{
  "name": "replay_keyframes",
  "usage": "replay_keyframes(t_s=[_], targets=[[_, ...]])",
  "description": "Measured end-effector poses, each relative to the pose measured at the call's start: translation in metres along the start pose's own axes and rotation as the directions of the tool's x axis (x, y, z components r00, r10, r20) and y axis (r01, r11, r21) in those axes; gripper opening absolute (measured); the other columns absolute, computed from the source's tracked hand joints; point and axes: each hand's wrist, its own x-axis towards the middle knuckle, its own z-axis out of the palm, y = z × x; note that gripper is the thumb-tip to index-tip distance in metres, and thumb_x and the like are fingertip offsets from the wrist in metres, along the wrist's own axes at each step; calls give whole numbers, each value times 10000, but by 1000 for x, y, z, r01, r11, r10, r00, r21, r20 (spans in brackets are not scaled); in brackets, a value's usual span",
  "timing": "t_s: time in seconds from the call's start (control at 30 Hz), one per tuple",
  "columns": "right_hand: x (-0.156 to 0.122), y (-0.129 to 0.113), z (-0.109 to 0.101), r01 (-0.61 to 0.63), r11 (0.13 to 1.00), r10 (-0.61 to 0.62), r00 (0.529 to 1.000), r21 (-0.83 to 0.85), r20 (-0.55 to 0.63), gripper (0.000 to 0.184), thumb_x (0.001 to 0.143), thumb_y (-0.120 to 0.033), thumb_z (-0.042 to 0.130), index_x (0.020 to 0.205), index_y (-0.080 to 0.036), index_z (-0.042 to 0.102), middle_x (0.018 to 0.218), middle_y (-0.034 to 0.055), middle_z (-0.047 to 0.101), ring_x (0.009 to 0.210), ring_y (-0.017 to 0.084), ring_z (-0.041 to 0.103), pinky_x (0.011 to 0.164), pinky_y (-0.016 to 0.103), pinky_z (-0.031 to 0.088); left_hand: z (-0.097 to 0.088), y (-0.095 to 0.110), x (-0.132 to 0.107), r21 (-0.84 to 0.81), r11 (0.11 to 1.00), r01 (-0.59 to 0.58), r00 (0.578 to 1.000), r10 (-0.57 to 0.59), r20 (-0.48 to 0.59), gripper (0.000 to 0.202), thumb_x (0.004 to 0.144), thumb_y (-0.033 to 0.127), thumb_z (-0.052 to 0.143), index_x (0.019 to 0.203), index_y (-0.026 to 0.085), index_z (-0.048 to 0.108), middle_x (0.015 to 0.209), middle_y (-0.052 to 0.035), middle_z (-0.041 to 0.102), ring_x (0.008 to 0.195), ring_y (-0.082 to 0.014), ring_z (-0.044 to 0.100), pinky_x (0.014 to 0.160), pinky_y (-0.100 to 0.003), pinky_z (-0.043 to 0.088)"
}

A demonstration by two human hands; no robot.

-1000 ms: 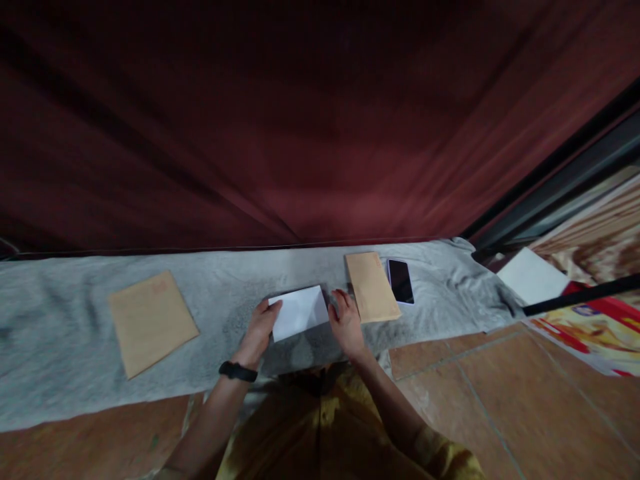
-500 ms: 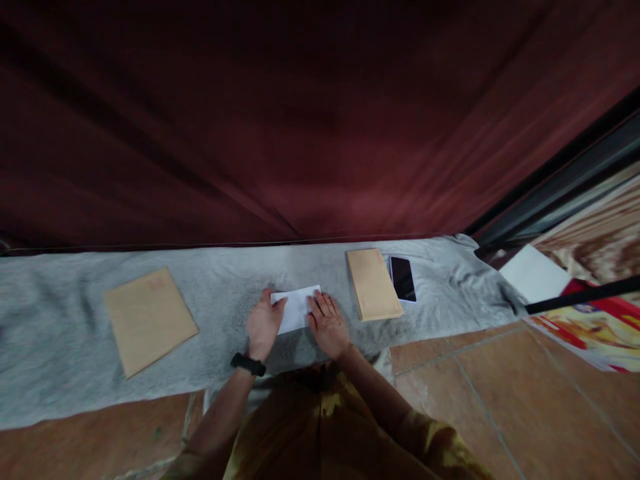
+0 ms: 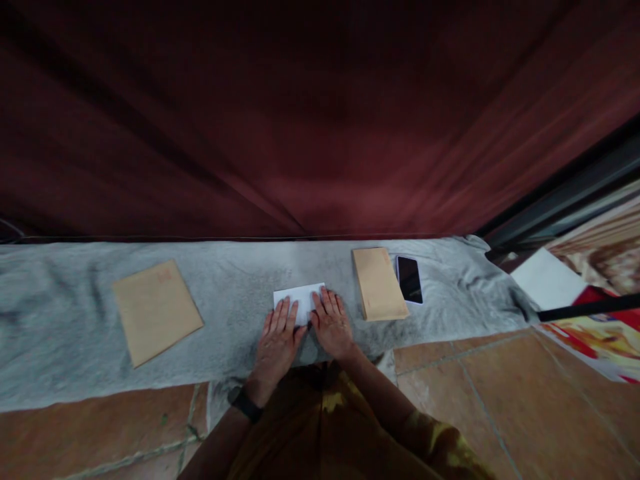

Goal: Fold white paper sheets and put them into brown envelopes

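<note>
A small white folded paper (image 3: 303, 301) lies on the grey cloth in front of me. My left hand (image 3: 279, 340) rests flat over its left side, fingers stretched out and pointing away from me. Across the right side, my right hand (image 3: 333, 325) is pressed down flat in the same way, its fingers extended. The paper's near edge is partly hidden beneath both hands. To the right of my right hand sits a stack of brown envelopes (image 3: 380, 285), with a phone (image 3: 410, 280) beside it. Farther left is a square brown envelope (image 3: 158, 312).
A grey cloth (image 3: 235, 273) covers the long narrow surface. Behind it hangs a dark red curtain (image 3: 320, 147). At right stand a dark bar (image 3: 590, 310), a white sheet (image 3: 549, 279) and a colourful printed box (image 3: 605, 343). Tiled floor (image 3: 450, 387) shows along the near side.
My left hand has gone from gripping the paper's left edge to lying flat on top of it. The right hand stays flat on the right side. The view has shifted slightly.
</note>
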Motion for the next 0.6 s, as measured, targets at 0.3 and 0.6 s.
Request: replay_keyframes(t_s=[0.3, 0.6], targets=[[0, 0, 2, -2, 1000, 1, 1000, -31, -10, 538, 1047, -357, 470, 1552, -181, 421, 1664, 138, 289, 1507, 291, 321, 1219, 494, 278, 2, -6, 4, 33, 989, 147, 989, -145, -42, 659, 1026, 410, 325, 1553, 15, 343, 1603, -244, 363, 1505, -355, 341, 1208, -574, 292], [0, 1, 1, -22, 999, 22, 1000, -24, 5, 522, 1054, -369, 452, 1547, -200, 433, 1654, 120, 321, 1498, 282, 341, 1221, 479, 263, 0, 1, 10, 23, 995, 97, 994, -98, 44, 568, 1022, 389, 356, 1548, 184, 421, 1633, -140, 359, 1525, -333, 304, 1215, -573, 268]])
